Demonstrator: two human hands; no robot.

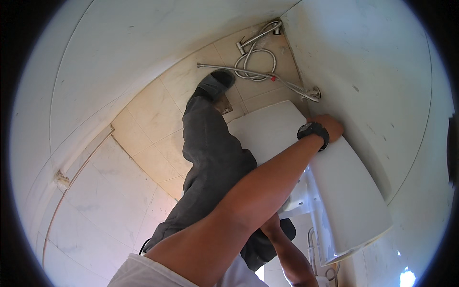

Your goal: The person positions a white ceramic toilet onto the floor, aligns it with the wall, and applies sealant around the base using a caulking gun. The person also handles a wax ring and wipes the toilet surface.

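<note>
My left hand (330,126), with a dark watch (311,133) on the wrist, grips the upper right end of a large white ceramic fixture (349,201) beside the wall. My left forearm crosses over the fixture from lower left. My right hand (270,225) is lower, under that forearm and by the fixture's inner side with holes; its fingers are mostly hidden, so what it holds is not visible. My leg (210,143) in dark grey trousers and a sandal (215,82) stretches along the fixture's left side.
A coiled metal hose (255,62) with a sprayer (260,36) and a straight hose (229,67) lie on the beige floor tiles (153,124) at the back. A pipe fitting (313,93) projects from the right wall (382,95). A floor drain (224,107) is beside the sandal. Another wall (86,57) curves along the left.
</note>
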